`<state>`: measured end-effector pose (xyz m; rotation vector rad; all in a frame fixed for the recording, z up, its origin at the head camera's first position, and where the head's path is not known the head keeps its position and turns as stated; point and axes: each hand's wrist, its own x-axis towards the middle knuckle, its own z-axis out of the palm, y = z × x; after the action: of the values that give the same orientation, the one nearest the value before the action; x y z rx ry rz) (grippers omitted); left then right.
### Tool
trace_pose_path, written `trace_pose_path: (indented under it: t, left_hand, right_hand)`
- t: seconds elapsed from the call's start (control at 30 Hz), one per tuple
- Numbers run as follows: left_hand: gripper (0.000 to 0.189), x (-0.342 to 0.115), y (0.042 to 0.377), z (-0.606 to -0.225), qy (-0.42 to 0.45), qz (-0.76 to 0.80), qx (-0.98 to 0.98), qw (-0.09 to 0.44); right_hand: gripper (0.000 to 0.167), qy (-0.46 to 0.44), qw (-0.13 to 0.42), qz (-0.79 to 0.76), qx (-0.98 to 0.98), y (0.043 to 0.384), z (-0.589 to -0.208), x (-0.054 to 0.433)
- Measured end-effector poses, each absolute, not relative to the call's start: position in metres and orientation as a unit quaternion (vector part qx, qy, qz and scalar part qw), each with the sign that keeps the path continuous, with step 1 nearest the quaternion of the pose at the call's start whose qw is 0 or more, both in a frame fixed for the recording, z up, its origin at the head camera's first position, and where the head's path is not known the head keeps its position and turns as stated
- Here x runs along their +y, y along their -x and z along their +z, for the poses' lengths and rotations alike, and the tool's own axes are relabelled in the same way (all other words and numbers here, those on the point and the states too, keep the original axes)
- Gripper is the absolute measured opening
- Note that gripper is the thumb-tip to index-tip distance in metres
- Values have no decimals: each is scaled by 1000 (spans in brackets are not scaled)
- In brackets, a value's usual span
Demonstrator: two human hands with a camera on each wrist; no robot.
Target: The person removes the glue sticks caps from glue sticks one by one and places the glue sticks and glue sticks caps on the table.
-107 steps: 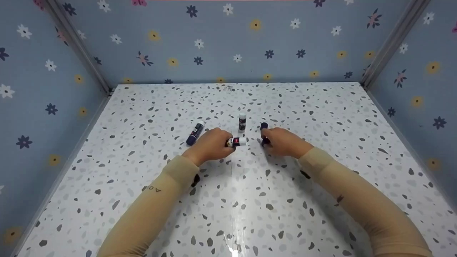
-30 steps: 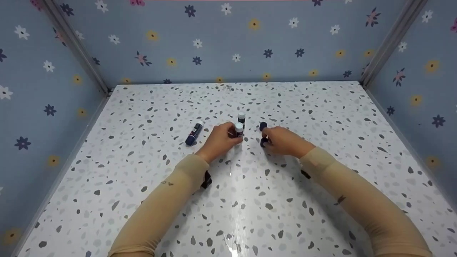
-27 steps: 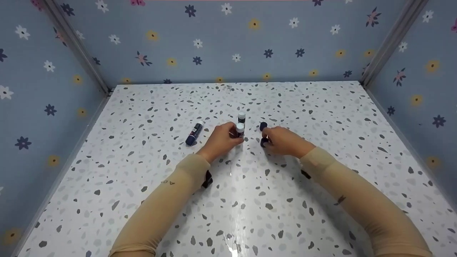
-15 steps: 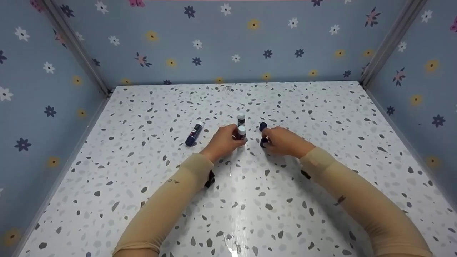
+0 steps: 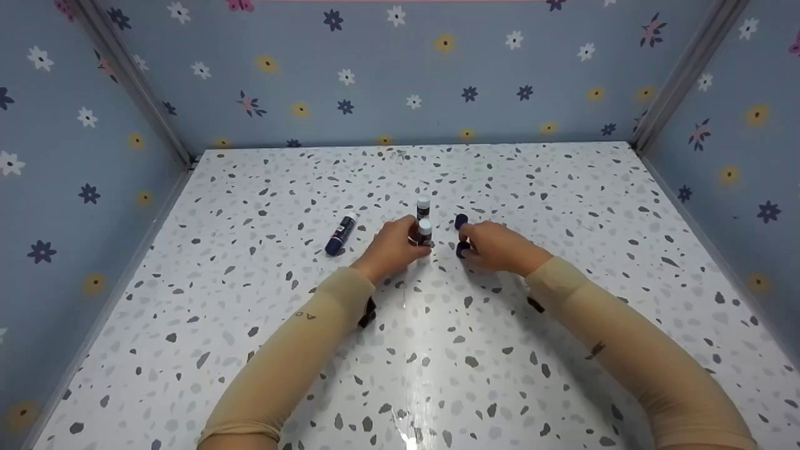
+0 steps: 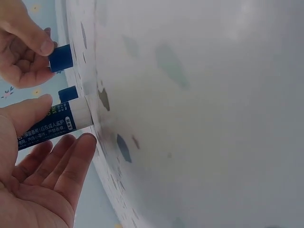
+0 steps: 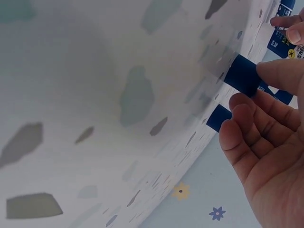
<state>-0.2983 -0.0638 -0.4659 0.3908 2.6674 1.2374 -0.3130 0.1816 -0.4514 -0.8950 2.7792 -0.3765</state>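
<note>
In the head view my left hand holds a glue stick upright on the table between thumb and fingers. Its top end is white; the left wrist view shows its dark blue label and a white end at the tabletop. To the right, my right hand pinches a dark blue cap that rests on the table. A second blue cap stands just behind it. Another glue stick stands upright behind the held one, its lower part hidden.
A third glue stick lies to the left, its dark blue end toward me. Under everything is a white speckled tabletop. Blue flowered panels close in the back and both sides.
My left hand has brought its glue stick from lying level to upright, then a little right, in front of the standing one. The right hand stays on its cap.
</note>
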Motion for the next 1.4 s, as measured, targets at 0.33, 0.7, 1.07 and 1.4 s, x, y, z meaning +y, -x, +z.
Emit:
trace_pose_path:
  t: [0.33,0.7,1.07,1.4]
  left_hand:
    - [41,-70,298,-463,-132,421,892,94]
    - [47,-89,302,-445,-144,393,905,74]
    - [36,-113,313,-437,-93,319,943,36]
    - [43,-142,324,-442,-60,268,961,17]
  right_hand:
    - [36,290,110,-127,942,314,-450,183]
    - [39,289,113,-123,943,314,-449,183]
    - [39,288,105,-120,944,311,-447,182]
    - [39,292,94,-121,944,308,-444,183]
